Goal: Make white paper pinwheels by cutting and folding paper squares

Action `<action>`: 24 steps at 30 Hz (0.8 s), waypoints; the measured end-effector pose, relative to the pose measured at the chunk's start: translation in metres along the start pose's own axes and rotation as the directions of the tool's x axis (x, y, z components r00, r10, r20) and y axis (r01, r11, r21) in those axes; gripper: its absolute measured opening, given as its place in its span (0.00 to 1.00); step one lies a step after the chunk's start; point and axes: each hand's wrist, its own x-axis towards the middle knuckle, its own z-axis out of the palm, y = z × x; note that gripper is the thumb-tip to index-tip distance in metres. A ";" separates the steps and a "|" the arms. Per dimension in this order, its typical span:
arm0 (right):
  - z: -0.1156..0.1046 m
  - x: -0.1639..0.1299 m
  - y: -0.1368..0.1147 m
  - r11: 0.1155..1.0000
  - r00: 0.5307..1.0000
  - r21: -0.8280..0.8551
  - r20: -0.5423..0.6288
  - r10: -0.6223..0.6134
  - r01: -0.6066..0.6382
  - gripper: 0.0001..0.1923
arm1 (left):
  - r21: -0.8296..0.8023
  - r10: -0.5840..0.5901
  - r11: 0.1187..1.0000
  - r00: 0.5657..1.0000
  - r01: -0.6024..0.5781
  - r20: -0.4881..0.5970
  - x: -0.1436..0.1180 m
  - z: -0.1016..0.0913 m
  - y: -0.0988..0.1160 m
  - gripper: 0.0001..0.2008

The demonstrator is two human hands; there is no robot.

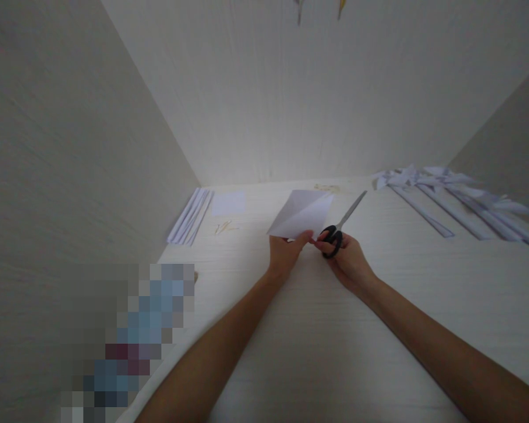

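A white sheet of paper (303,212), with a diagonal crease or fold across it, is held up over the table by my left hand (286,252). The thumb of that hand presses at the paper's near edge. In my right hand (348,258) is a pair of scissors (334,239) with black handles, its blades together and pointing up and to the right, away from the paper. The right fingertips come close to the paper's near corner; whether they pinch it I cannot tell.
Folded paper strips (189,217) lie at the table's left edge, beside a small flat sheet (228,203) and several thin sticks (226,227). Long paper pieces with frilled ends (445,202) lie at the right. Walls enclose the table (300,352) at the back and sides.
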 end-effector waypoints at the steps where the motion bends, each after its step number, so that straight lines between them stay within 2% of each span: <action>1: 0.000 0.000 0.000 1.000 1.000 -0.008 0.006 -0.008 0.008 0.10 | -0.002 -0.007 1.000 1.000 0.007 0.001 0.000 0.000 0.000 0.06; 12: -0.002 0.001 0.001 1.000 1.000 -0.006 -0.014 -0.009 0.009 0.11 | -0.003 -0.030 1.000 1.000 0.030 0.008 0.001 -0.001 -0.002 0.08; 20: -0.005 0.004 0.003 0.998 1.000 -0.063 -0.022 -0.003 0.002 0.12 | 0.008 -0.081 0.997 0.997 0.081 0.009 0.002 -0.001 -0.003 0.07; 24: -0.006 0.004 0.003 0.997 1.000 -0.081 -0.031 -0.002 -0.001 0.12 | 0.026 -0.076 0.997 0.996 0.075 0.042 0.002 -0.002 -0.001 0.08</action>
